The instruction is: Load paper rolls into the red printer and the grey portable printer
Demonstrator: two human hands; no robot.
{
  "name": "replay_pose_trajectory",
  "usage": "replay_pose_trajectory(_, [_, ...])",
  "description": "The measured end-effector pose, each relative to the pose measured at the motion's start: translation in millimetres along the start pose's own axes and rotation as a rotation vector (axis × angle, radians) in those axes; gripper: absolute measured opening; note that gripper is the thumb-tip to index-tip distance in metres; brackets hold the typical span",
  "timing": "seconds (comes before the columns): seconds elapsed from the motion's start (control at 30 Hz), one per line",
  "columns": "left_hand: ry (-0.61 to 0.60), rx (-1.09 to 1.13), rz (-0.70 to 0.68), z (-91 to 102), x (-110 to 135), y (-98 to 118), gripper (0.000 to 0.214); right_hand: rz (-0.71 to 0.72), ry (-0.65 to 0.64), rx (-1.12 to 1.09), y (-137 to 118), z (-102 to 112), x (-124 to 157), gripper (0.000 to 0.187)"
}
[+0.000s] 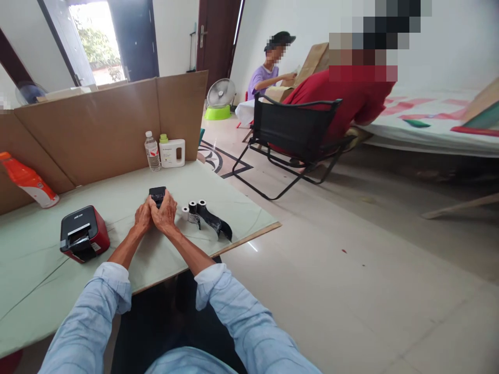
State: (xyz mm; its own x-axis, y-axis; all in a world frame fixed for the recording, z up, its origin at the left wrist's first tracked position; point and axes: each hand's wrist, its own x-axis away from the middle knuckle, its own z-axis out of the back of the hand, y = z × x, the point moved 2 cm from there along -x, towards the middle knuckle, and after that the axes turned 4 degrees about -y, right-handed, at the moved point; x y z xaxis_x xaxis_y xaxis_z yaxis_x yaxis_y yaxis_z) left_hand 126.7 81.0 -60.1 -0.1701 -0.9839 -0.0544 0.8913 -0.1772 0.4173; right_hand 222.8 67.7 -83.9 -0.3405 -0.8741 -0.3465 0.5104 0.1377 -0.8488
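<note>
My left hand (143, 217) and my right hand (166, 212) are pressed together around a small black device (157, 195) resting on the pale green table (47, 270). Both hands have their fingers wrapped on it. Just to the right of my right hand lie several small rolls with black ribbon (206, 215) trailing from them. A red and black label printer (83, 234) sits to the left of my left hand, its lid open.
A cardboard screen (97, 130) stands along the table's far side, with a water bottle (152, 151), a white jug (172, 152) and an orange bottle (28, 181) against it. Two people sit beyond, one in a black folding chair (292, 140). The table's edge (249, 236) meets tiled floor.
</note>
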Motion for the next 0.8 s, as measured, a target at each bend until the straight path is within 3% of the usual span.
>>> replay_pose_trajectory(0.2, [0.047,-0.071,0.074,13.9,48,-22,0.049,0.112,-0.069,-0.067,-17,-5,29,0.076])
replay_pose_trajectory(0.33, [0.096,-0.025,0.058,16.1,78,-44,0.063,0.106,-0.152,-0.075,-9,-9,50,0.075])
replay_pose_trajectory(0.47, [0.095,0.056,0.084,16.5,79,-53,0.081,0.049,-0.213,-0.080,8,-9,56,0.076])
replay_pose_trajectory(0.6, [0.077,0.110,0.067,15.1,74,-53,0.072,0.032,-0.275,-0.125,18,-11,57,0.079])
replay_pose_trajectory(0.8, [0.189,0.121,0.095,12.4,99,-78,0.078,0.135,-0.350,-0.197,25,-10,75,0.084])
